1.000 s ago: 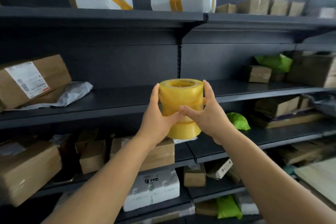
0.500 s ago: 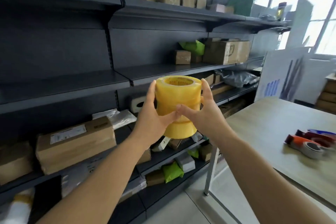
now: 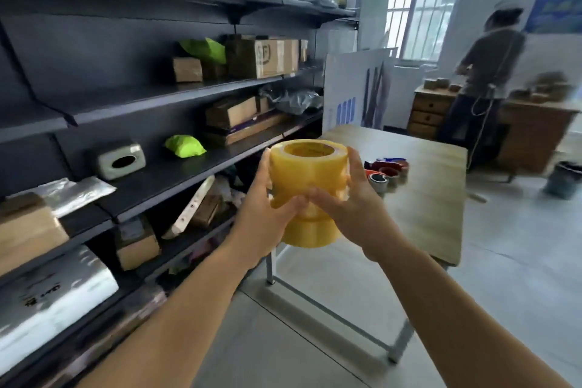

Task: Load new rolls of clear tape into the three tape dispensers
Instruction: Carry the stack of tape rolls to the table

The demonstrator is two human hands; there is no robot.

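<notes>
both hands on the stack of tape rolls (image 3: 307,195), fingers (image 3: 357,167) clamped round it from either side. left hand (image 3: 267,214) cups the left flank w/ thumb tucked across the front, right hand (image 3: 352,208) mirrors it, thumbs nearly meeting mid-stack. looks like 3 rolls stacked upright, yellowish-clear, cores lined up so i see down the hollow top. squeezing from both sides bc nothing joins the rolls; a one-hand grip would prob let the bottom one slide out. bottom roll pokes out below my palms, unsupported underneath, so side pressure is all that holds it.

stack is in the air at chest height, not on anything yet. beyond it, just past my right fingers, the worktop (image 3: 425,198) w/ the tape dispensers (image 3: 387,168) lying in a cluster near its left edge, red/orange bodies; can't count them cleanly from here, partly hidden by my hand. rest of the worktop bare wood, so room to set the stack down beside them.

to my left, dark shelving (image 3: 151,98) w/ cardboard boxes, green bags, grey pouches. far right, another person (image 3: 485,82) at a wooden cabinet, back turned, well apart from me.

judgement: carrying stage, no roll loaded yet. next = put the stack upright on the worktop near the dispensers, then free a hand.
</notes>
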